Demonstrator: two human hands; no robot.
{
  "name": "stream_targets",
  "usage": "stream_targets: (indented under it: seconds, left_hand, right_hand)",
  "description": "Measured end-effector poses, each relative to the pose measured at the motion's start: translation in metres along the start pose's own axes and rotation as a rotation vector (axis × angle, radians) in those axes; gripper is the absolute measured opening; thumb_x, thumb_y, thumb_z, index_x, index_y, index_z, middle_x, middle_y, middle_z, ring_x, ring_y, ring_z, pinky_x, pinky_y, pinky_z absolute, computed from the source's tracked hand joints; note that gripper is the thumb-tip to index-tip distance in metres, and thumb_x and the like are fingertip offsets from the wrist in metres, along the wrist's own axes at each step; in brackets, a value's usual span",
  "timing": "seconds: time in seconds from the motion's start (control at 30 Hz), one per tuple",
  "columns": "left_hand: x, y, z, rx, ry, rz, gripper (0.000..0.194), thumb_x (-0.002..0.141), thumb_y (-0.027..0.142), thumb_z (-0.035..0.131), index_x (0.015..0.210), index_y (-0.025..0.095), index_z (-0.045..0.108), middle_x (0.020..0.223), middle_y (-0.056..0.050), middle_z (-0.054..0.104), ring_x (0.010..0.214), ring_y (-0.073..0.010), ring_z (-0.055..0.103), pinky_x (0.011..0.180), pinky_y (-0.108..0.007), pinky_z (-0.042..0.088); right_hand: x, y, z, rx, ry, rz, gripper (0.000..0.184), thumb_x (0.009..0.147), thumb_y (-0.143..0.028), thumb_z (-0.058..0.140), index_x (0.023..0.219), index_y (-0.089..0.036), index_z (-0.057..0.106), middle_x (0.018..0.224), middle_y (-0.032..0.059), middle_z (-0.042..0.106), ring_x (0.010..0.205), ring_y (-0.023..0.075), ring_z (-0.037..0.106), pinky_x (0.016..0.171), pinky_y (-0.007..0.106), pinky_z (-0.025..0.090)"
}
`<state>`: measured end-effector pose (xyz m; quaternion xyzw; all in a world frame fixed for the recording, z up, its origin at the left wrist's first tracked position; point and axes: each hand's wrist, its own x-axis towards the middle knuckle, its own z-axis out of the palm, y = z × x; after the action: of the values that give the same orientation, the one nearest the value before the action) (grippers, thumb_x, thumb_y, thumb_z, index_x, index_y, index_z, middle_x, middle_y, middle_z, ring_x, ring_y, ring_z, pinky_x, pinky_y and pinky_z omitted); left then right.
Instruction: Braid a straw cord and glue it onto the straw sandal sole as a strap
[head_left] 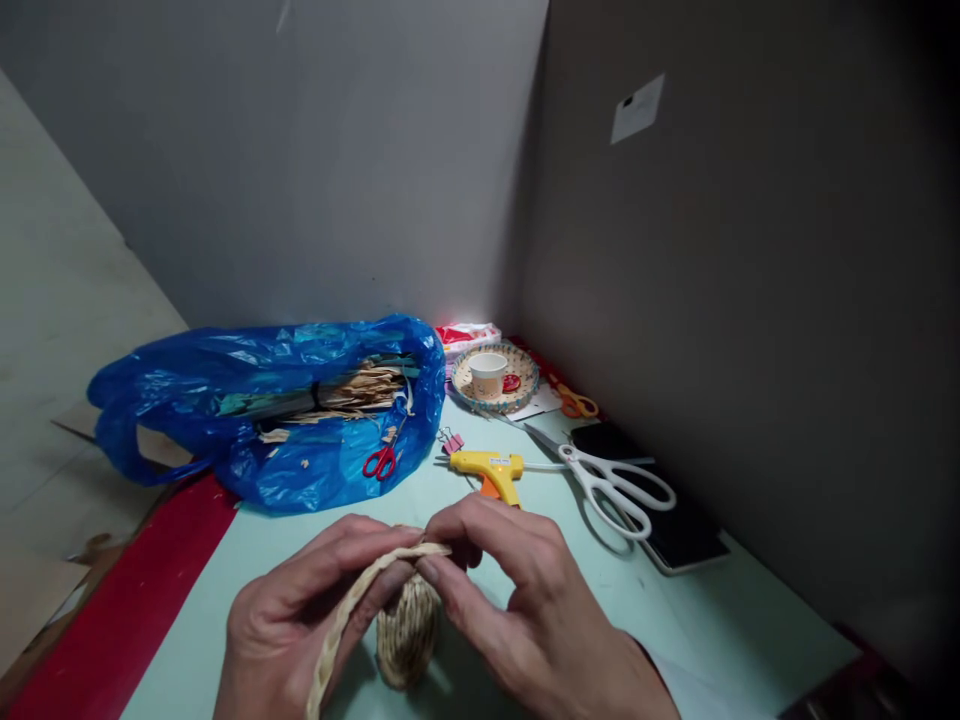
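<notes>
A pale braided straw strip [346, 612] runs over the fingers of my left hand [289, 610], which is closed on it. The thumb and fingers of my right hand [517, 590] pinch at the strip's end, where both hands meet. Just under my fingertips is a woven straw piece [407, 635], rounded at its lower end; its upper part is hidden by my fingers. I cannot tell whether it hangs from them or rests on the table. Beyond my hands lies a yellow glue gun [487, 465] with an orange trigger.
A blue plastic bag [300, 480] holding a bundle of dried straw [367, 390] lies at the left, with red scissors [381, 462] on it. Large white-handled scissors [611, 485] lie on a dark phone-like slab [686, 540]. A woven tray [465, 392] bears a paper cup [488, 375]. Orange scissors [577, 402] lie by the wall.
</notes>
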<state>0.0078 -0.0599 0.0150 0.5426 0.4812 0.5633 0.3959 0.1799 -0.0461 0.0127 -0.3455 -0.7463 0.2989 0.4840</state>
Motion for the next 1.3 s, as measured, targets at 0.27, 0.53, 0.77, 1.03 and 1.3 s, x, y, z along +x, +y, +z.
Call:
stream_targets:
  seconds: [0.27, 0.53, 0.77, 1.03, 1.3]
  left_hand:
    - [-0.005, 0.015, 0.0, 0.101, -0.033, -0.181, 0.022, 0.071, 0.046, 0.08, 0.091, 0.037, 0.082, 0.084, 0.002, 0.083, 0.078, -0.0189, 0.076, 0.071, -0.016, 0.058]
    - [-0.016, 0.014, 0.019, 0.199, -0.052, -0.099, 0.009, 0.078, 0.039, 0.073, 0.077, 0.031, 0.075, 0.07, 0.006, 0.071, 0.056, -0.0103, 0.061, 0.054, -0.012, 0.048]
    - [-0.01, 0.012, 0.02, 0.07, -0.004, -0.316, 0.025, 0.07, 0.046, 0.081, 0.077, 0.024, 0.07, 0.068, 0.003, 0.07, 0.063, -0.0139, 0.064, 0.056, -0.015, 0.049]
    - [0.003, 0.002, 0.018, -0.09, -0.045, -0.478, 0.033, 0.069, 0.048, 0.082, 0.073, 0.019, 0.067, 0.048, 0.004, 0.057, 0.051, -0.0092, 0.047, 0.05, -0.016, 0.037]
    - [0.007, -0.007, 0.023, -0.075, 0.059, -0.458, 0.025, 0.068, 0.037, 0.081, 0.074, 0.018, 0.066, 0.045, 0.007, 0.054, 0.045, -0.008, 0.045, 0.046, -0.015, 0.032]
  right_hand:
    - [-0.002, -0.005, -0.026, -0.275, -0.163, -0.032, 0.016, 0.091, -0.012, 0.057, 0.079, -0.02, 0.05, 0.074, -0.0036, 0.052, 0.068, 0.0125, 0.046, 0.064, 0.027, 0.034]
    - [-0.007, -0.002, -0.022, -0.142, -0.136, -0.016, 0.012, 0.093, -0.016, 0.059, 0.082, -0.019, 0.054, 0.074, -0.0032, 0.056, 0.068, 0.0119, 0.051, 0.066, 0.025, 0.039]
    - [-0.004, 0.008, -0.015, 0.005, -0.076, 0.012, 0.01, 0.094, -0.015, 0.063, 0.084, -0.017, 0.063, 0.074, -0.0029, 0.063, 0.069, 0.0106, 0.058, 0.067, 0.022, 0.043]
    - [0.004, 0.023, -0.007, 0.084, -0.074, -0.019, 0.009, 0.094, -0.02, 0.067, 0.086, -0.017, 0.067, 0.073, -0.0031, 0.066, 0.066, 0.0098, 0.059, 0.066, 0.02, 0.046]
    - [0.002, 0.038, 0.004, -0.012, -0.045, -0.175, 0.005, 0.093, -0.011, 0.063, 0.088, -0.015, 0.064, 0.073, 0.0, 0.065, 0.064, 0.0116, 0.057, 0.064, 0.024, 0.047]
